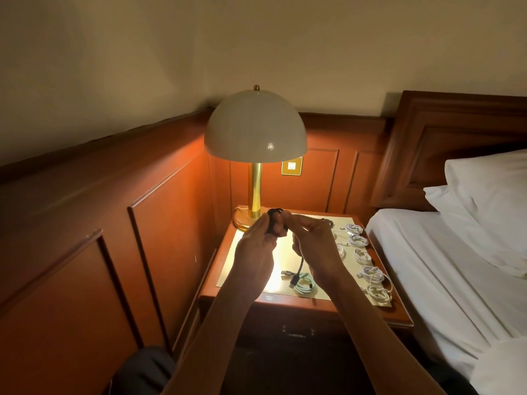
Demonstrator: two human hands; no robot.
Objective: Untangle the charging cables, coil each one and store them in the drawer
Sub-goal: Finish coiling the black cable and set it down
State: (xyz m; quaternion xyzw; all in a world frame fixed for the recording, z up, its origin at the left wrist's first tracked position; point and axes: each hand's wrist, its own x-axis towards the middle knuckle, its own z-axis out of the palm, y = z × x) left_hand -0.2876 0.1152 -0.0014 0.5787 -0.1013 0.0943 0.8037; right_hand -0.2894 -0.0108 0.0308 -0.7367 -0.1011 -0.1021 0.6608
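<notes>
Black charging cable is mid-coil, held in the air above the counter. Left hand is curled round the wound loops. Right hand is close beside it and pinches the free strand; the tail hangs from it down to a plug at counter level. Main risk, as I read it: that plug sits right next to the teal coil, so pulling in slack could drag it through the coil and re-tangle both. Second: if the left grip eases, the stiff loops likely spring open. Third: the drawer below the counter front looks closed and both hands are busy, so one must let go to open it, and the coil may unwind then. White coils sit in a row along the counter's right edge by the bed; a right-elbow sweep could knock them off. Lamp stands just behind the hands, leaving little room to wind there. Another dark lead at the back beyond the right hand; can't make out detail.
</notes>
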